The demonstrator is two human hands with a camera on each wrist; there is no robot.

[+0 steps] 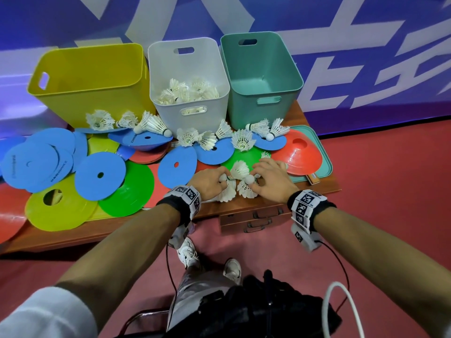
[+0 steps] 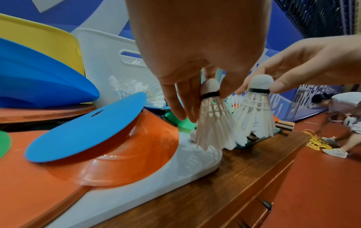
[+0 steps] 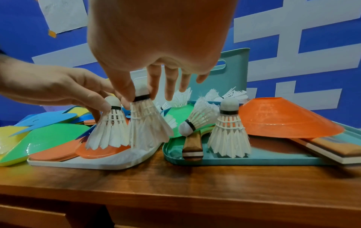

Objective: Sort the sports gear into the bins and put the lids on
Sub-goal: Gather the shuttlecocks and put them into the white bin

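1. Left hand (image 2: pixel 187 64) pinches one shuttlecock (image 2: pixel 213 117) at its cork, over the white lid (image 2: pixel 195 166).
2. Right hand (image 3: pixel 156 50) pinches another shuttlecock (image 3: pixel 146 121) the same way.
3. Advice: lift by the corks, sparing the feathers; carry both to the white bin (image 1: pixel 188 69), which already holds shuttlecocks.

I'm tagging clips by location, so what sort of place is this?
Probably an indoor sports hall: a red court-style floor, a blue banner wall with large white lettering, and a wooden cabinet strewn with shuttlecocks and training cones.
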